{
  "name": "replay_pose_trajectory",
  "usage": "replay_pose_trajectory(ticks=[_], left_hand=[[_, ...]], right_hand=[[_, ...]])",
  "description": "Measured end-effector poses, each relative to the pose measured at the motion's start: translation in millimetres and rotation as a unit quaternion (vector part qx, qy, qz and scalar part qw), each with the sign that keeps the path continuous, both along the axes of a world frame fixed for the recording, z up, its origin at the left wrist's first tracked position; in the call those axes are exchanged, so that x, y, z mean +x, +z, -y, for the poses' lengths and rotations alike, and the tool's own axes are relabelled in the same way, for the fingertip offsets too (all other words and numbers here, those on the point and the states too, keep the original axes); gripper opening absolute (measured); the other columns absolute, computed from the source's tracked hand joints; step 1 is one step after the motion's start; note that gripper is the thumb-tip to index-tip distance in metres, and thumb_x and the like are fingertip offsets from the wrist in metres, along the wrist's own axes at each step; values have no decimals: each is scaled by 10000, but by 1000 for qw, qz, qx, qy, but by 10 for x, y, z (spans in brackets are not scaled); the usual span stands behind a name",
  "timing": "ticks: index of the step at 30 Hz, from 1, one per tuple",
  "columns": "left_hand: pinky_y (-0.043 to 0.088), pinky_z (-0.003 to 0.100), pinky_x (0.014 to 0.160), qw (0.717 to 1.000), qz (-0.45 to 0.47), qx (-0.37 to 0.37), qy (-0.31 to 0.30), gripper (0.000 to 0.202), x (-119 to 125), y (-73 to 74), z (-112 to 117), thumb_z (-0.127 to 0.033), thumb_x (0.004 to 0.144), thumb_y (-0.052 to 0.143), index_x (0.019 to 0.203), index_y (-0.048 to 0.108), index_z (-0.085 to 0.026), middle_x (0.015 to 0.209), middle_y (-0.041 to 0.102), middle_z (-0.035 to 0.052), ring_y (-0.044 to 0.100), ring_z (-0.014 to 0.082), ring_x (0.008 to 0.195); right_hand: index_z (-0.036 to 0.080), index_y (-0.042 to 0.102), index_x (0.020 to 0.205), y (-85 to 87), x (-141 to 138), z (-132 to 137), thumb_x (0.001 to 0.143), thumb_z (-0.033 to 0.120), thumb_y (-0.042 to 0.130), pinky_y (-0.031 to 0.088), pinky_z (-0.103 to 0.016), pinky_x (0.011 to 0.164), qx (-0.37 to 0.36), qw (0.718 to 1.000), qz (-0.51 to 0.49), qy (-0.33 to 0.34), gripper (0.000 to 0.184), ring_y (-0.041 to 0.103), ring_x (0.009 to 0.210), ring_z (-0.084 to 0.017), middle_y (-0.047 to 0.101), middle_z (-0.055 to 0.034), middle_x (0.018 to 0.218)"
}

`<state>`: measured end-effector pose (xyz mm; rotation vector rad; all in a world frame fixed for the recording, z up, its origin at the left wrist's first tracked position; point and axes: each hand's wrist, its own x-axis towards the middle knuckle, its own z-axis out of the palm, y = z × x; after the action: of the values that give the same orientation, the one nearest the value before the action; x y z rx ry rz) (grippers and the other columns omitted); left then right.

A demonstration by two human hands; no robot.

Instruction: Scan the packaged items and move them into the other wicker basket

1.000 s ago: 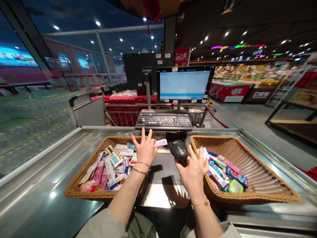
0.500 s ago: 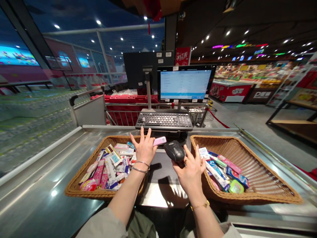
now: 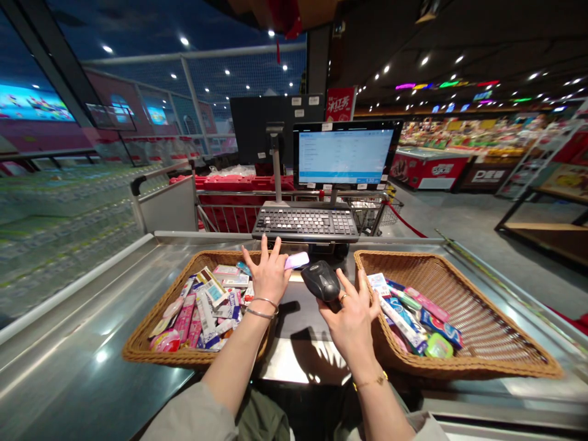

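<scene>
My left hand (image 3: 269,274) pinches a small pink packet (image 3: 296,261) at its far right side, its other fingers spread below the keyboard. Held in my right hand (image 3: 353,309) is a black barcode scanner (image 3: 320,280), its head turned toward the packet and lit from beneath. The thumb side grips the scanner while the other fingers stretch out. Left of my left hand, a wicker basket (image 3: 138,334) holds many small packs. On the right, a second wicker basket (image 3: 505,331) has several packs gathered at its left end, among them a green round-cornered container (image 3: 438,346).
Beyond the metal counter (image 3: 68,361) stand a keyboard (image 3: 305,222) and a lit monitor (image 3: 344,156). A shopping cart (image 3: 229,217) is behind them. Bottled packs (image 3: 68,226) are stacked at left, and a red freezer (image 3: 427,168) stands at back right.
The scanner has shifted slightly left with my right hand, closer to the packet, and a bright light now falls on the packet. My left hand has hardly moved.
</scene>
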<state>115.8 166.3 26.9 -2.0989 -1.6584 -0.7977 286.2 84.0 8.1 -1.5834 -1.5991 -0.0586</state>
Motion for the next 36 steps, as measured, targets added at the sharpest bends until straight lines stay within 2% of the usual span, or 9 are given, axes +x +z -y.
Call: replay_pose_trajectory(ticks=[9, 13, 19, 24, 30, 36], left_hand=[[-87, 756, 1096, 1000, -2, 3, 1, 187, 2, -3, 0, -300, 824, 628, 997, 688, -262, 1486, 461, 46, 174, 357, 1472], [-82, 760, 1094, 1000, -1, 0, -1, 181, 2, 13, 11, -294, 812, 640, 983, 693, -265, 1481, 466, 56, 179, 365, 1469], [-85, 767, 1083, 1000, -11, 7, 5, 170, 4, 44, 45, -306, 814, 646, 973, 696, -271, 1479, 468, 59, 177, 373, 1469], [-86, 770, 1081, 1000, -8, 9, 8, 156, 40, 102, 96, -343, 831, 635, 958, 691, -272, 1487, 459, 48, 156, 371, 1474], [-111, 761, 1082, 1000, -8, 15, -5, 180, 136, 176, 173, -348, 832, 631, 985, 687, -271, 1497, 444, 48, 140, 367, 1478], [-137, 743, 1091, 1000, 2, 14, -28, 215, 286, 215, 218, -327, 822, 644, 1027, 687, -281, 1499, 438, 31, 142, 359, 1478]], right_hand=[[220, 710, 930, -21, 10, 3, 809, 316, 585, 119, -636, 1087, -1, 1000, 10, 11, 199, 252, 1419, -360, 593, -66, 1342], [227, 709, 888, -8, 12, 1, 800, 338, 589, 135, -636, 1087, 0, 1000, 9, -27, 186, 237, 1426, -353, 573, -57, 1367], [193, 720, 906, 39, 55, 27, 801, 325, 564, 157, -676, 1045, 21, 992, 39, -114, 230, 132, 1445, -408, 464, -111, 1463], [186, 716, 962, 42, 108, 56, 800, 344, 570, 152, -682, 1045, 29, 986, 53, -155, 269, 66, 1457, -413, 419, -129, 1492], [170, 718, 943, 80, 180, 104, 812, 383, 561, 154, -679, 1038, 47, 982, 50, -177, 295, 90, 1442, -431, 460, -157, 1454], [169, 715, 981, 73, 266, 138, 821, 399, 565, 170, -661, 1027, 57, 977, 52, -200, 318, 132, 1431, -441, 447, -147, 1468]])
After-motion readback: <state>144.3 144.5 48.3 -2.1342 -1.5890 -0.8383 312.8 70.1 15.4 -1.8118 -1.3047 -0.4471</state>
